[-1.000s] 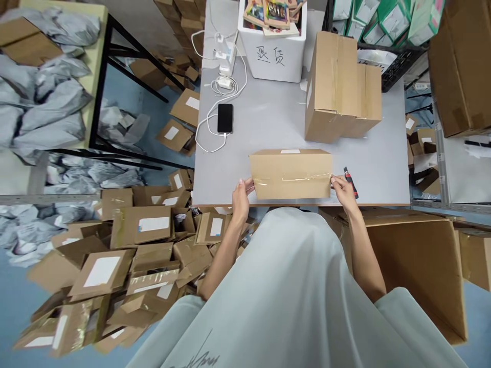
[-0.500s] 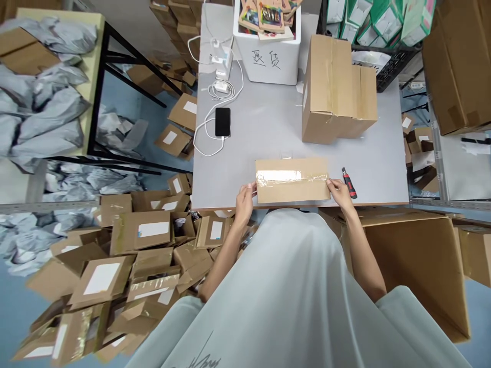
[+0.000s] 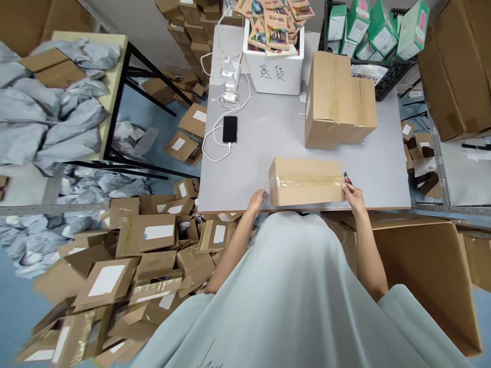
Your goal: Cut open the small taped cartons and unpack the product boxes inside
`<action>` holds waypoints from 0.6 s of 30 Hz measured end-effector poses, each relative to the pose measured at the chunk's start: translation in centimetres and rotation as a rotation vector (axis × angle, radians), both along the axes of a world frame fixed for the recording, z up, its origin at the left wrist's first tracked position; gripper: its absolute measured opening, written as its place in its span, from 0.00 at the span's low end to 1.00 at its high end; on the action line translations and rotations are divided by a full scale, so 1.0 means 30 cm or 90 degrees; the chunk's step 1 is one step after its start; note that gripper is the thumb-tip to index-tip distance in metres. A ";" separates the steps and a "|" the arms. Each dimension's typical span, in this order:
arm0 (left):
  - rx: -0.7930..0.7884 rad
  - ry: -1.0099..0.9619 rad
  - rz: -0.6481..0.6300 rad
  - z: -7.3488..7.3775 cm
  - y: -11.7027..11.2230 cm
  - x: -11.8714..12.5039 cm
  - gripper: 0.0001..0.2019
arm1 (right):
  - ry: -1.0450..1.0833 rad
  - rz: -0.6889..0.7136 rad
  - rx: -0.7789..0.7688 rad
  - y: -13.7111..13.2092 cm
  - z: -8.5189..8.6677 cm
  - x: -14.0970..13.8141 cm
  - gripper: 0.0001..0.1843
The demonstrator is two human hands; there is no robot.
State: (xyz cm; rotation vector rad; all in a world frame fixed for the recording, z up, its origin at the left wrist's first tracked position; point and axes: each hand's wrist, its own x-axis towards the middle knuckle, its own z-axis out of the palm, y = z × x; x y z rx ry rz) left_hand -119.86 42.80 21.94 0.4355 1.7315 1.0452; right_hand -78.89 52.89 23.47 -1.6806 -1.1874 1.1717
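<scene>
A taped cardboard box (image 3: 309,186) lies lengthwise near the front edge of the table, its left end face showing. My right hand (image 3: 353,197) grips the box's right end between thumb and fingers. Just left of the box, and apart from it, is my left hand (image 3: 256,201), fingers stretched out with nothing visible in them. A red and black utility knife (image 3: 347,178) lies beyond my right hand, which partly hides it.
Two larger cardboard boxes (image 3: 333,102) stand farther back on the grey table (image 3: 268,128). A phone (image 3: 230,129) with a white cable lies left. Behind are a white bin (image 3: 274,76) and a black crate (image 3: 383,89). A large open carton (image 3: 422,271) stands at lower right.
The box has turned and shifted right, so its white label no longer shows. My left hand has come off its left end. My right hand has moved right, now covering part of the knife.
</scene>
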 end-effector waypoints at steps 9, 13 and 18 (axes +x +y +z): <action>0.112 -0.113 -0.060 0.027 0.033 0.160 0.32 | -0.161 -0.079 0.120 -0.021 0.169 0.040 0.35; 0.151 -0.127 -0.069 0.081 0.039 0.180 0.32 | -0.163 0.061 0.206 -0.119 0.306 -0.120 0.31; 0.166 -0.129 -0.073 0.143 0.035 0.216 0.30 | -0.174 0.131 0.210 -0.152 0.381 -0.194 0.35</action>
